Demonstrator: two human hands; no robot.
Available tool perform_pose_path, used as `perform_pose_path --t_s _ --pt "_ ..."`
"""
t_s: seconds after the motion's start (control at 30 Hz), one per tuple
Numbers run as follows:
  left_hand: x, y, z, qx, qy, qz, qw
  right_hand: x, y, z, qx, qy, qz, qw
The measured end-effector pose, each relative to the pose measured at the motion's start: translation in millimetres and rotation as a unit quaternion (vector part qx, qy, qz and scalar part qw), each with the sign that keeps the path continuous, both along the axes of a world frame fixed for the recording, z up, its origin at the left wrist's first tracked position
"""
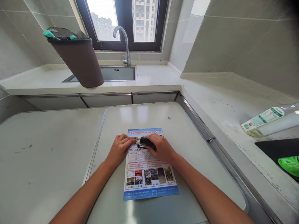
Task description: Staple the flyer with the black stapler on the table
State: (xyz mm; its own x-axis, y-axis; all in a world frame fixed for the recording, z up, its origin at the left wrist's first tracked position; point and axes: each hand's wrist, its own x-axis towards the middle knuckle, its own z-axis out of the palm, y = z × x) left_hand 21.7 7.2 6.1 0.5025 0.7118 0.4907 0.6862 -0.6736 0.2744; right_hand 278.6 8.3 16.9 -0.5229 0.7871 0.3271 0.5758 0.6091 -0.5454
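Note:
A printed leaflet [149, 183] with blue borders, red and black text and small photos lies on the white folding table [191, 186]. My right hand [161, 147] is closed around a black stapler [147, 143], held over the upper part of the sheet with its front end pointing left. At the sheet's upper left edge, my left hand [119, 147] has its fingers curled together on the paper, their tips close to the stapler's front end. Whether those tips touch the stapler is hard to see. The palms and the undersides of both hands are hidden.
Behind the table, a brown bin [77, 62] stands at the sink [119, 73], below a curved tap [126, 43] and a window. On the right counter [210, 93] are a clear labelled bottle [268, 119] and a green object [289, 165]. A metal-edged gap borders the table.

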Motion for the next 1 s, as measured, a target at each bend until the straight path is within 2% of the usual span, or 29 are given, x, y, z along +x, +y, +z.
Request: perform_pose_path --t_s 0.47,0.67,0.77,0.83,0.93,1.0 --pt "1.1 0.7 -1.1 -0.008 0.010 0.006 1.000 0.2 -0.7 0.1 0.000 0.009 0.001 1.000" --pt "-7.6 0.1 5.8 -0.027 0.018 0.035 0.999 0.7 -0.9 -1.3 -0.004 0.028 -0.009 1.000" --pt "-14.8 -2.4 8.4 -0.043 0.003 0.026 0.999 7.3 2.1 -0.4 -0.005 0.066 -0.027 0.997" --pt "-16.8 -6.1 8.7 -0.052 -0.038 0.015 0.998 13.8 4.0 2.5 0.005 0.092 -0.008 0.996" --pt "-13.6 -14.0 8.3 -0.071 -0.126 0.004 0.990 19.5 2.4 9.8 0.036 0.110 0.072 0.991" --pt "-9.2 -18.8 8.9 -0.093 -0.153 -0.025 0.984 17.4 -2.4 14.4 0.053 0.104 0.126 0.985"
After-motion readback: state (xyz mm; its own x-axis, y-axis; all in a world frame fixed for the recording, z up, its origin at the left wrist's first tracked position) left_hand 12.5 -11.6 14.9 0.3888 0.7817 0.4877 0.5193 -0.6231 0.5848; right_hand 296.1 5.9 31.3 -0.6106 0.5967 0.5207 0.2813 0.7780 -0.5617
